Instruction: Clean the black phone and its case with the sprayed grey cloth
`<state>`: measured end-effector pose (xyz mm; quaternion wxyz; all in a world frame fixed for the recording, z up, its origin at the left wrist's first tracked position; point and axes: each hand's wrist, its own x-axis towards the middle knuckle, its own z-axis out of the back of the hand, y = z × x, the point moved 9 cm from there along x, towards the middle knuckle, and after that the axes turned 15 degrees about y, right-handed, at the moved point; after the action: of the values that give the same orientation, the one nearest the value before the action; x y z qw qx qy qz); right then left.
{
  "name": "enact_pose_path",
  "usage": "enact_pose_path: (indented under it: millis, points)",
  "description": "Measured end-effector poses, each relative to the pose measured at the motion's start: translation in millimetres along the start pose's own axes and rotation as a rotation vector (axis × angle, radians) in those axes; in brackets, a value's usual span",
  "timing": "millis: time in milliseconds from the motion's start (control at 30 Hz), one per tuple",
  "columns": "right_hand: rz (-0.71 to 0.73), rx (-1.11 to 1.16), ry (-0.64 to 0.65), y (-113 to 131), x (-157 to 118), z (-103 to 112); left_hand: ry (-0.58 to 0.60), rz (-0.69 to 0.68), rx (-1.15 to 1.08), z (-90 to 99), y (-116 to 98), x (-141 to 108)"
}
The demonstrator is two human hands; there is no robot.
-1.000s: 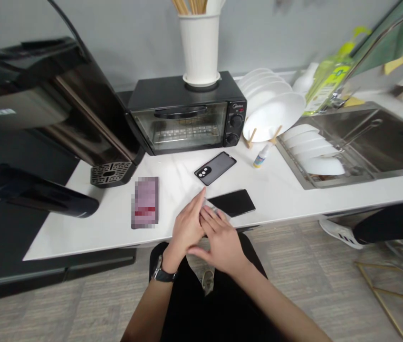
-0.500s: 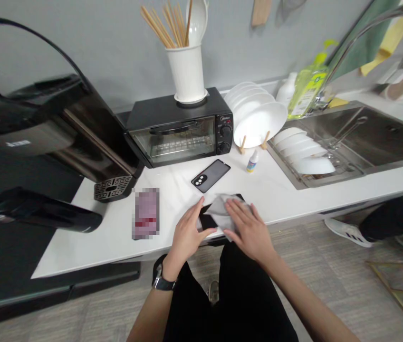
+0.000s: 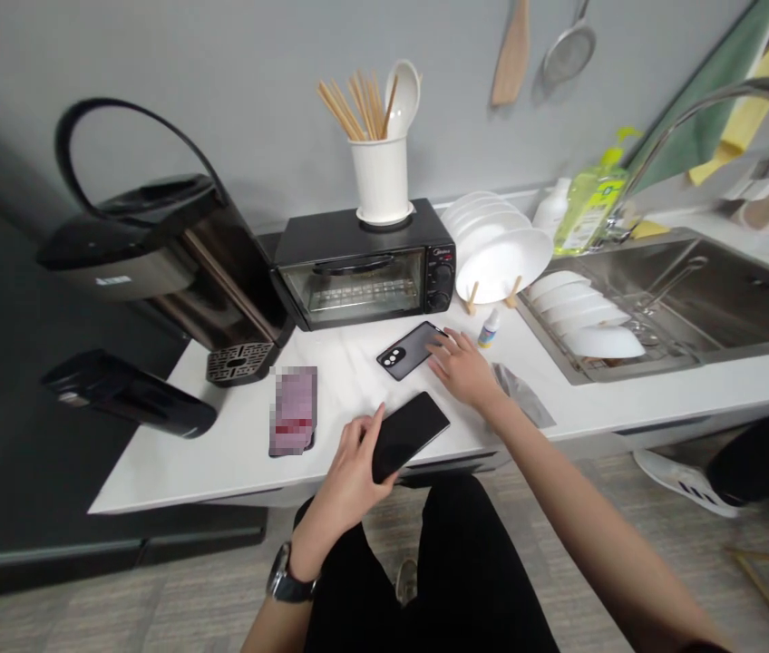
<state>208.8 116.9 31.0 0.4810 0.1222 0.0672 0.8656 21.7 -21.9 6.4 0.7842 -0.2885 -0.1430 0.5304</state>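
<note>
My left hand [image 3: 355, 453] grips a black smartphone [image 3: 412, 433] by its left end, thumb along the near side and fingers at the far side, at the counter's front edge. My right hand [image 3: 462, 367] reaches over the counter with its fingers spread, the tips at the right end of a dark translucent phone case [image 3: 408, 351]. The case lies flat, camera cutouts to the left. A grey cloth [image 3: 524, 396] lies on the counter, partly behind my right forearm. A small white bottle [image 3: 489, 328] with a coloured label stands just beyond my right hand.
A blurred-out phone-like item [image 3: 294, 413] lies at left, near a dark bottle [image 3: 132, 399] and a black drink machine [image 3: 187, 263]. Behind are a toaster oven [image 3: 357, 281] and white plates [image 3: 503, 258]. The sink [image 3: 717, 299] with bowls is at right. Someone's shoe [image 3: 687, 481] shows below.
My right hand has let go of the grey cloth, now lying to the right, and moved up to the phone case. The phone's black face is uncovered, still in my left hand. The view has shifted.
</note>
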Motion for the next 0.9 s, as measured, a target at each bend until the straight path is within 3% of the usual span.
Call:
enact_pose_path:
  millis: [133, 267, 433, 567, 633, 767, 900]
  points:
    - [0.031, 0.007, 0.039, 10, -8, -2, -0.045, 0.056, -0.037, 4.5, 9, -16]
    - [0.037, 0.115, -0.025, 6, -34, 6, -0.111, 0.135, -0.062, 11.2, 21, -38]
    - [0.083, 0.102, 0.076, 14, -44, -16, -0.215, 0.176, -0.086, 25.5, 19, -51]
    - [0.036, 0.163, 0.086, 33, -65, -22, -0.316, 0.185, -0.109, 33.7, 18, -41]
    - [-0.041, 0.272, 0.052, 31, -77, -20, -0.33, 0.19, -0.123, 30.8, 23, -30]
    - [-0.159, 0.439, -0.047, 6, -82, -20, -0.314, 0.185, -0.098, 18.1, 26, -6]
    - [-0.172, 0.497, -0.143, -20, -60, -21, -0.302, 0.17, 0.001, 9.3, 11, 14]
